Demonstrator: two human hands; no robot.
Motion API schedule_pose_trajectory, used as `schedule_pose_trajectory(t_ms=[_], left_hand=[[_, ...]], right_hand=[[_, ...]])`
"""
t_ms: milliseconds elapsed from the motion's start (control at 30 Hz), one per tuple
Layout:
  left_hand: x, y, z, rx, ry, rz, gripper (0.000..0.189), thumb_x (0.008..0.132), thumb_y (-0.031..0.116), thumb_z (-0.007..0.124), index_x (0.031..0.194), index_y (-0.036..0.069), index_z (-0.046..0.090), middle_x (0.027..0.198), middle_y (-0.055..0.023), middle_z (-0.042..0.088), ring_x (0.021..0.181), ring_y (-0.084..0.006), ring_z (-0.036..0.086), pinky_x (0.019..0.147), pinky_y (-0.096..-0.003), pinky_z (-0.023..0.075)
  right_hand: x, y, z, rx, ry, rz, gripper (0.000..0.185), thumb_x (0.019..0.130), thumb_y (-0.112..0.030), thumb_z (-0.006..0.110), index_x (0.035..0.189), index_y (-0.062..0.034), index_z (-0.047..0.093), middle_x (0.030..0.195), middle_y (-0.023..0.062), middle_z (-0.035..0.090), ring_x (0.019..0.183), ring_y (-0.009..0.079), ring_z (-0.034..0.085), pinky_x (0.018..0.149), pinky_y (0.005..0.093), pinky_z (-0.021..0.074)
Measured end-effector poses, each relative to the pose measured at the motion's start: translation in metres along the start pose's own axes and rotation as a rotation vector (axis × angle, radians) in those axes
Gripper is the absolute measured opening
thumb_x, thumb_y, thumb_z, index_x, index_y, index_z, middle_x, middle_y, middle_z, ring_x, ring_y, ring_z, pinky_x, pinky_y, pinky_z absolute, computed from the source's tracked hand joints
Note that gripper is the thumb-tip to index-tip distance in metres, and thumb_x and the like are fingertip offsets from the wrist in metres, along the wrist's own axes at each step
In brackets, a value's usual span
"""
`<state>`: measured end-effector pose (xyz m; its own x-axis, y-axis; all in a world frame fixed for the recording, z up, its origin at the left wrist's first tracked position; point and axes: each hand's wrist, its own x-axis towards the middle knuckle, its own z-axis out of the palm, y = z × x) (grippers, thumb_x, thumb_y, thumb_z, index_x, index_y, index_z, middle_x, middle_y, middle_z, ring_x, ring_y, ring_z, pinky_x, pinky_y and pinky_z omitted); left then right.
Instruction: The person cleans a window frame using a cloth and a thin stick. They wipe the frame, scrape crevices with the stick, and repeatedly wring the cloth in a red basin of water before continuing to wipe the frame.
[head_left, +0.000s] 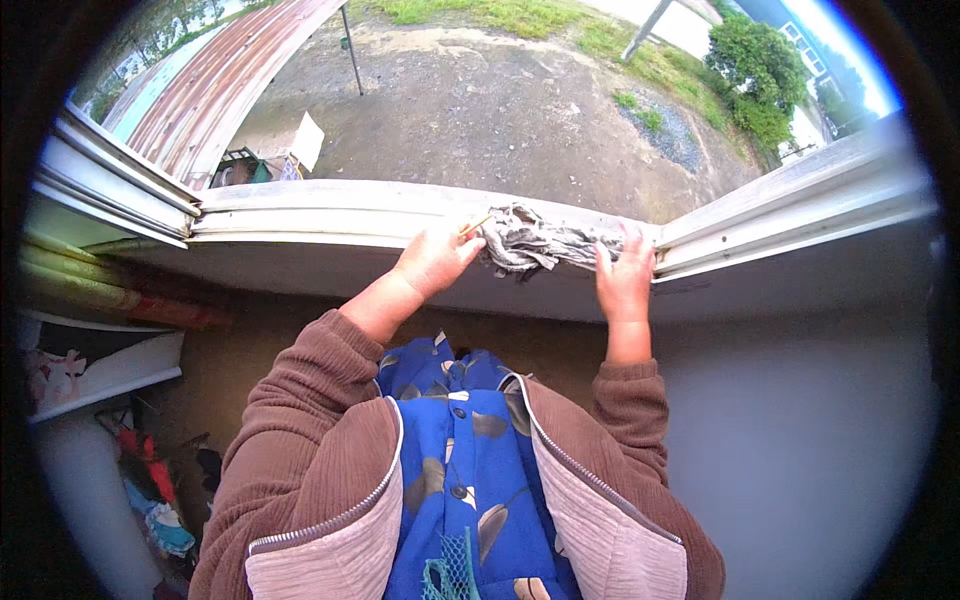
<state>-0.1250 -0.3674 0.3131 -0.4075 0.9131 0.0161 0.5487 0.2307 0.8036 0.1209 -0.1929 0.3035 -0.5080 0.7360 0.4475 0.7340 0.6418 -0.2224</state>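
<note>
A bunched, dirty grey-and-white rag (525, 244) lies along the white sliding-window sill (315, 214), with folds hanging over its inner edge. My left hand (436, 259) is at the rag's left end, and a thin yellowish stick (477, 225) is pinched between its thumb and fingers. At the other end of the rag is my right hand (628, 277), near the right corner of the frame. Its thumb rests against the cloth and its blurred fingertips reach over the sill. Part of the rag is hidden beneath this hand.
Window-frame tracks rise at the left (120, 187) and right (795, 202). Outside are a dirt yard (480, 112), a rusty corrugated roof (210, 90) and a thin post (351, 52). Indoors at lower left, coloured cloths (165, 525) lie beside a white panel (142, 375).
</note>
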Motion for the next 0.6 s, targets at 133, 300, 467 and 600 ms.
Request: schedule_pose_trajectory(t_ms=[133, 300, 467, 600], left_hand=[[0.005, -0.008, 0.006, -0.170, -0.128, 0.015, 0.029, 0.090, 0.022, 0.063, 0.110, 0.001, 0.061, 0.090, -0.0154, 0.066, 0.085, -0.0260, 0.064, 0.079, -0.0361, 0.0501], [0.008, -0.027, -0.032, -0.255, -0.024, 0.019, 0.025, 0.092, 0.017, 0.060, 0.110, -0.001, 0.060, 0.096, -0.0093, 0.065, 0.090, -0.0164, 0.060, 0.081, -0.0321, 0.0479], [-0.010, -0.078, -0.096, 0.221, 0.241, 0.328, 0.019, 0.086, 0.010, 0.061, 0.103, 0.003, 0.062, 0.097, -0.0174, 0.064, 0.093, -0.0363, 0.061, 0.082, -0.0401, 0.0495], [-0.019, -0.103, -0.125, 0.334, 0.241, 0.359, 0.015, 0.086, 0.009, 0.058, 0.099, 0.005, 0.061, 0.092, -0.0151, 0.062, 0.085, -0.0374, 0.061, 0.073, -0.0419, 0.0509]], right_hand=[[0.009, -0.081, -0.002, 0.138, -0.423, 0.088, 0.077, 0.077, -0.061, 0.066, 0.129, -0.0061, 0.052, 0.122, 0.0246, 0.050, 0.115, 0.0413, 0.049, 0.097, 0.0522, 0.0385], [0.007, -0.109, 0.018, 0.146, -0.280, 0.083, 0.067, 0.072, -0.042, 0.074, 0.120, -0.0009, 0.052, 0.119, 0.0208, 0.050, 0.109, 0.0391, 0.051, 0.093, 0.0485, 0.0417], [-0.001, -0.122, 0.041, 0.310, -0.188, -0.004, 0.051, 0.071, -0.030, 0.071, 0.110, -0.0016, 0.054, 0.105, 0.0181, 0.056, 0.101, 0.0360, 0.055, 0.090, 0.0473, 0.0423], [0.002, -0.181, 0.058, 0.473, -0.253, -0.150, 0.045, 0.070, -0.023, 0.072, 0.108, -0.0034, 0.056, 0.100, 0.0177, 0.059, 0.098, 0.0364, 0.057, 0.089, 0.0451, 0.0451]])
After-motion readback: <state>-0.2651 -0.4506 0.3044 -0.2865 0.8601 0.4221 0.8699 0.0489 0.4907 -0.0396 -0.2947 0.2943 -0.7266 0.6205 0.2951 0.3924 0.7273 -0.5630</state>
